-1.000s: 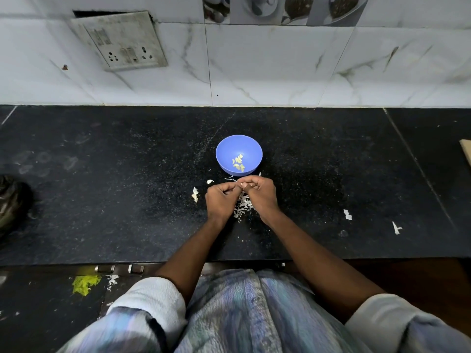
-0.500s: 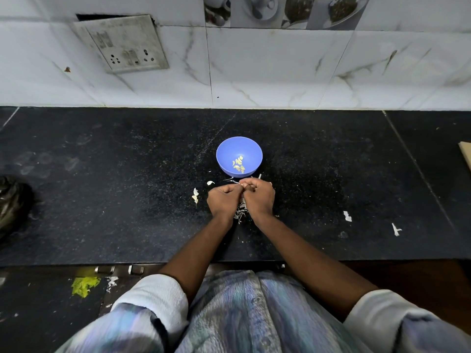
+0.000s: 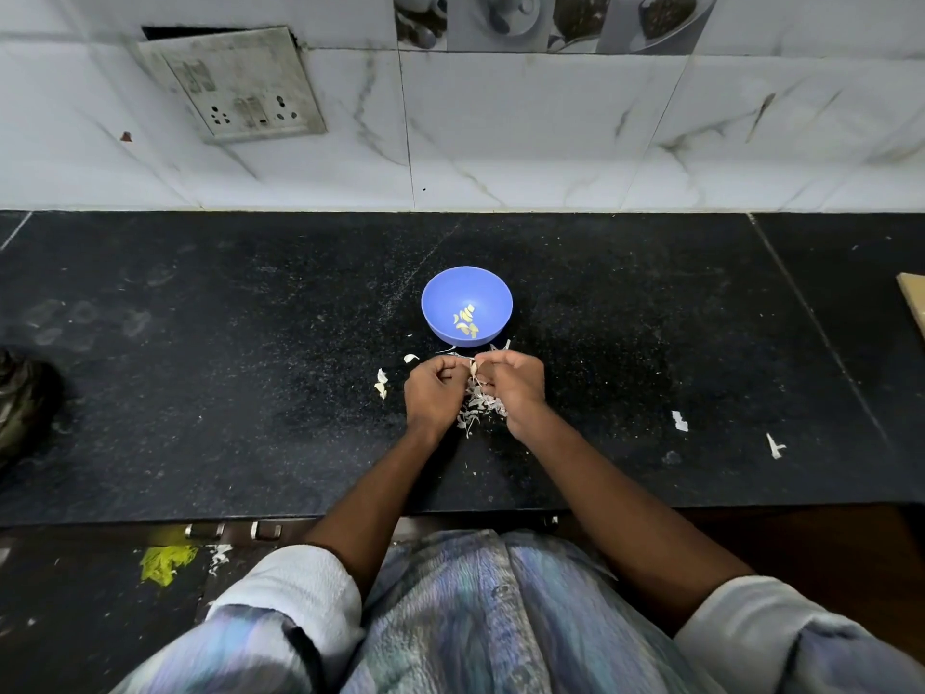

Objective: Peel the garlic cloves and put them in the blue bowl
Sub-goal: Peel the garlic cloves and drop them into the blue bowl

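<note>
The blue bowl stands on the black counter with several peeled garlic cloves in its bottom. Just in front of it my left hand and my right hand meet, fingers curled. Between their fingertips they pinch a small garlic clove; a strip of white skin hangs from it. A heap of white garlic skins lies on the counter under and between the hands. Two unpeeled cloves lie just left of my left hand.
White scraps lie on the counter to the right. A dark bag sits at the left edge, a wooden board corner at the right edge. The tiled wall with a socket plate rises behind the counter.
Both hands have stayed in front of the bowl, working the clove between the fingertips. A strip of skin now hangs down between them.
</note>
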`<action>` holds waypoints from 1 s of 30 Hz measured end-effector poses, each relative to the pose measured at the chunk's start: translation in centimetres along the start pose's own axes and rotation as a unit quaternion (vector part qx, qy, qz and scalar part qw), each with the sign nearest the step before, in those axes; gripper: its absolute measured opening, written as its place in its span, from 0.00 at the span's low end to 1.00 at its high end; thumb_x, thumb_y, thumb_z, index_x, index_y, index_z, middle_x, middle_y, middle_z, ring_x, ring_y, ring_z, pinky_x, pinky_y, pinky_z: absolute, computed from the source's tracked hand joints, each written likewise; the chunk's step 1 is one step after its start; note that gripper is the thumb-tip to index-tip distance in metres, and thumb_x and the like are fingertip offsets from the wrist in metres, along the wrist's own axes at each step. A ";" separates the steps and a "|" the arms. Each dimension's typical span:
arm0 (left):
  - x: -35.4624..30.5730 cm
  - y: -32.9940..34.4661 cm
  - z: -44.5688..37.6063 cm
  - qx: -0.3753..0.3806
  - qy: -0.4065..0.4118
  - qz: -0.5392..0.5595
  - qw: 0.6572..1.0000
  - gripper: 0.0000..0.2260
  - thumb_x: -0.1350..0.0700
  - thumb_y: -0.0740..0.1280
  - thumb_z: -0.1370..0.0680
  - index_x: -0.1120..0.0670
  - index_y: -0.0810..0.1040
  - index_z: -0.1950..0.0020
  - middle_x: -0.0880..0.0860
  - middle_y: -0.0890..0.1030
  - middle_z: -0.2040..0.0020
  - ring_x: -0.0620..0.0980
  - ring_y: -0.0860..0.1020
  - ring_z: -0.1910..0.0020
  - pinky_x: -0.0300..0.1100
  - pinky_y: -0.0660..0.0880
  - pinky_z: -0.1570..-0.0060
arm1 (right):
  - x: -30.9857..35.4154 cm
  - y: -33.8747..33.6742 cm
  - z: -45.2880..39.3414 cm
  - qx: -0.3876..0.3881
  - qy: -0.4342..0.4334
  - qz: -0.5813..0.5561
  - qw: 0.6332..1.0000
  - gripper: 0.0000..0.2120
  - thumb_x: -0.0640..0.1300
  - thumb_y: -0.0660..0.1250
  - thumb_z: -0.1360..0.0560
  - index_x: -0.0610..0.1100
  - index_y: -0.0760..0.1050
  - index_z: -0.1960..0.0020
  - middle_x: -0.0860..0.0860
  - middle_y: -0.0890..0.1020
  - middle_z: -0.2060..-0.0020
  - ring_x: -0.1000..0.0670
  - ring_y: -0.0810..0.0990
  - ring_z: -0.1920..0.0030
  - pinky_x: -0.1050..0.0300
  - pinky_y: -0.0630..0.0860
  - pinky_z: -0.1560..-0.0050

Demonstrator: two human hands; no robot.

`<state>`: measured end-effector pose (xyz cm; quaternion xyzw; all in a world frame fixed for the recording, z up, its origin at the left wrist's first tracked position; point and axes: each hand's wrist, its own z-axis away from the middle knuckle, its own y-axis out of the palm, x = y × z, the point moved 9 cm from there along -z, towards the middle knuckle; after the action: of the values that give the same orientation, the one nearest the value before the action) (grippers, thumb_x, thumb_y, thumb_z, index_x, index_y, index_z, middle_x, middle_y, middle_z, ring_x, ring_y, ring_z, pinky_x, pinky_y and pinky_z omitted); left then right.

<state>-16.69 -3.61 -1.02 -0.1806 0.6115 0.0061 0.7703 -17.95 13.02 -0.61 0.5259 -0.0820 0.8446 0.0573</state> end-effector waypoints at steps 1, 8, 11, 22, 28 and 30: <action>0.1 0.1 0.0 0.007 -0.008 0.014 1.000 0.05 0.55 0.72 0.19 0.51 0.88 0.52 0.48 0.88 0.61 0.41 0.83 0.65 0.40 0.81 0.58 | -0.2 0.0 0.0 0.003 0.014 -0.021 1.000 0.07 0.34 0.70 0.24 0.43 0.85 0.53 0.47 0.87 0.60 0.53 0.84 0.60 0.58 0.82 0.59; -0.2 0.7 0.4 0.040 -0.011 0.088 0.995 0.05 0.59 0.77 0.22 0.54 0.85 0.47 0.55 0.88 0.58 0.55 0.87 0.58 0.52 0.85 0.49 | -0.7 0.1 -0.2 0.008 0.041 -0.077 0.996 0.06 0.33 0.70 0.23 0.41 0.84 0.51 0.45 0.87 0.60 0.52 0.84 0.62 0.60 0.81 0.60; -0.1 0.4 0.3 0.029 -0.003 0.082 0.996 0.05 0.60 0.77 0.22 0.52 0.86 0.48 0.54 0.88 0.59 0.55 0.87 0.59 0.54 0.85 0.50 | -0.8 0.3 -0.1 0.011 0.047 -0.091 0.995 0.05 0.33 0.70 0.23 0.40 0.83 0.52 0.44 0.86 0.62 0.51 0.83 0.62 0.59 0.81 0.59; 0.7 -0.5 0.4 -0.019 -0.018 0.077 0.997 0.06 0.61 0.77 0.22 0.53 0.88 0.47 0.51 0.88 0.58 0.47 0.85 0.59 0.48 0.85 0.49 | -0.8 0.6 0.2 0.058 0.011 -0.034 0.998 0.05 0.32 0.73 0.25 0.38 0.85 0.50 0.43 0.87 0.58 0.53 0.84 0.61 0.59 0.83 0.53; 1.6 0.2 0.6 -0.001 -0.059 0.150 0.987 0.06 0.65 0.72 0.20 0.58 0.87 0.45 0.56 0.89 0.53 0.51 0.86 0.55 0.47 0.83 0.49 | -1.2 0.9 0.1 0.060 0.044 -0.068 0.995 0.06 0.31 0.69 0.22 0.38 0.83 0.49 0.45 0.86 0.61 0.52 0.83 0.63 0.62 0.82 0.60; 1.4 0.1 0.6 -0.001 -0.050 0.127 0.991 0.08 0.64 0.71 0.20 0.56 0.88 0.45 0.53 0.89 0.52 0.51 0.87 0.52 0.48 0.83 0.46 | -1.2 0.7 0.1 0.053 0.049 -0.077 0.994 0.05 0.33 0.69 0.21 0.38 0.83 0.48 0.46 0.86 0.61 0.53 0.84 0.64 0.62 0.82 0.61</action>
<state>-15.83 -3.66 -2.30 -0.1012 0.5906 0.1134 0.7925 -17.46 12.34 -1.75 0.4912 0.0065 0.8655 0.0980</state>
